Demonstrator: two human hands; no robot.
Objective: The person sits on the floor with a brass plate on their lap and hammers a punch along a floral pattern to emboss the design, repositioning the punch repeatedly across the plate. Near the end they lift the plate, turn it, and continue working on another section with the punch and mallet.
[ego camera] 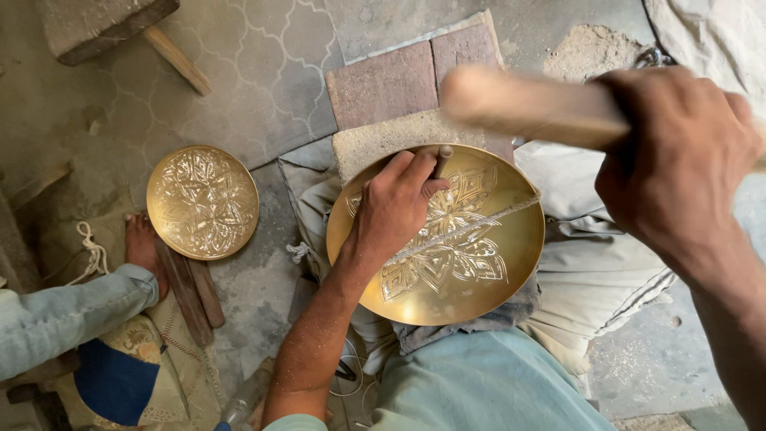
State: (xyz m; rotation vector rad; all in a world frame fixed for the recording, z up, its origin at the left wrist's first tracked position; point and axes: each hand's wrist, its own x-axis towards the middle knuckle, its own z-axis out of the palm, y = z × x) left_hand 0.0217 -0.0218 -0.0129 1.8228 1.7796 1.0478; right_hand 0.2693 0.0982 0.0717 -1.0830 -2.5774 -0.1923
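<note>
A round brass plate (pixel 495 263) with an engraved flower pattern rests tilted on grey cloth in front of me. My left hand (pixel 395 207) lies on the plate and grips a thin metal chisel (pixel 443 158) whose tip touches the plate near its far rim. My right hand (pixel 678 160) is raised at the right and holds a wooden mallet (pixel 519 104), blurred, above the plate's far edge.
A second engraved brass plate (pixel 203 201) lies to the left on wooden strips (pixel 191 295), with another person's hand (pixel 142 243) and denim sleeve (pixel 64 315) beside it. Bricks (pixel 399 80) and a stone block (pixel 383 142) sit behind my plate. A wooden stool (pixel 96 24) stands at the far left.
</note>
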